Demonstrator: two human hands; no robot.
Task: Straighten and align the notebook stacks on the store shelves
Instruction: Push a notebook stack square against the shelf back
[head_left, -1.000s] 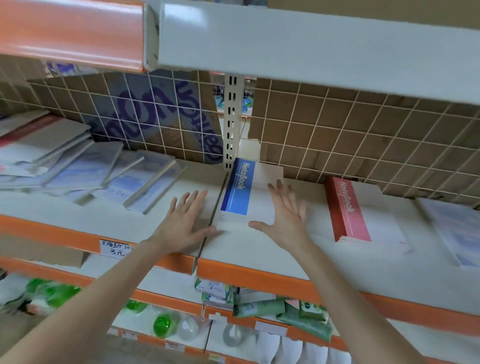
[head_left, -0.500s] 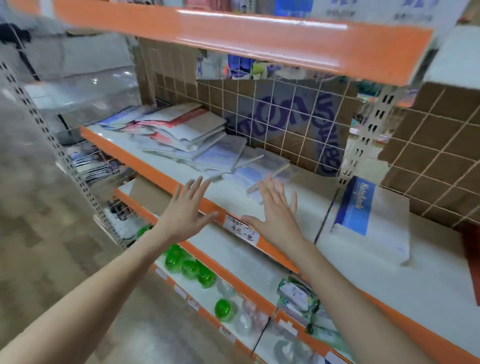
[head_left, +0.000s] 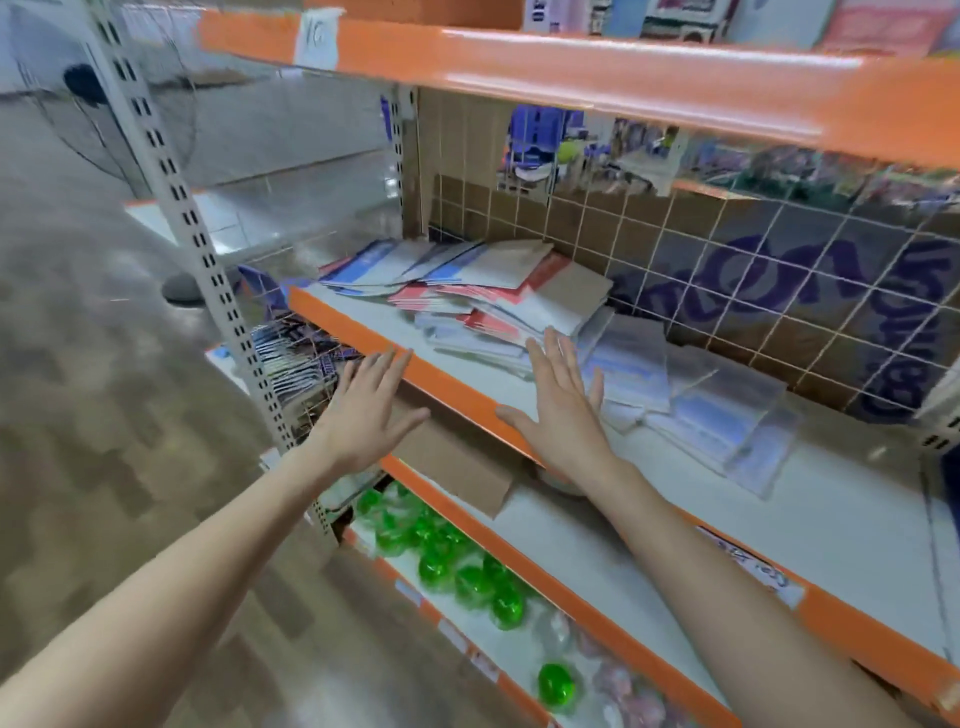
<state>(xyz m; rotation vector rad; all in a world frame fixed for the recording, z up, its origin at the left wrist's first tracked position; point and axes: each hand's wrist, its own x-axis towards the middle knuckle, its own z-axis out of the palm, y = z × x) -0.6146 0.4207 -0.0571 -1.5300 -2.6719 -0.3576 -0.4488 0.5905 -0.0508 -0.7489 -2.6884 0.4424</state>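
Both hands have left the squared blue notebook further right, now out of view, and come across to the disordered section: left hand (head_left: 371, 410) spread flat in front of the orange shelf edge (head_left: 415, 371), right hand (head_left: 563, 410) spread flat over the shelf board, holding nothing. Notebook heap (head_left: 498, 301), fanned and skewed, lies just beyond the right fingertips, clear-sleeved notebooks (head_left: 696, 410) beside it. Judged: next stack not yet touched.

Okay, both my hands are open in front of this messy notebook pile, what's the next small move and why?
Probably bring the right hand forward onto the slumped notebook pile and the left hand to its near edge, to square it up. Both hands hold nothing, and the notebooks lie fanned and crooked on the shelf.
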